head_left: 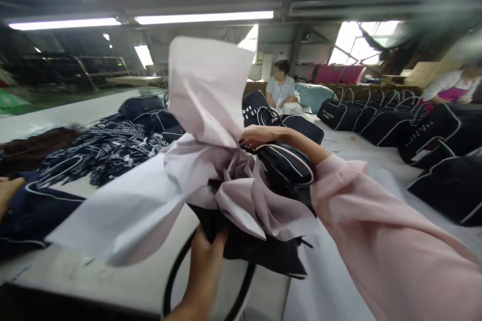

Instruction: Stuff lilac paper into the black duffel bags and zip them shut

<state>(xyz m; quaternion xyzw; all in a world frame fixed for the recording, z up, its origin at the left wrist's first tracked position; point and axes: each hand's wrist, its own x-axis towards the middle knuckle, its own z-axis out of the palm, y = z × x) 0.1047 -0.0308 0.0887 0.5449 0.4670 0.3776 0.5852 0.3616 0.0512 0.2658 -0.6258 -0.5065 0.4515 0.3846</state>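
Note:
A large crumpled sheet of white paper spreads out above and beside a black bag, partly inside its opening. My left hand grips the bag's dark edge from below, thumb showing, and a black looped handle hangs around the wrist. My right hand is closed on the gathered middle of the paper, its fingertips partly hidden. Below the right wrist, a rounded black part with white piping shows.
Straps lie heaped on the left, near a navy bag with another person's hand at its edge. Black bags line the right side. A person sits behind; another is at far right.

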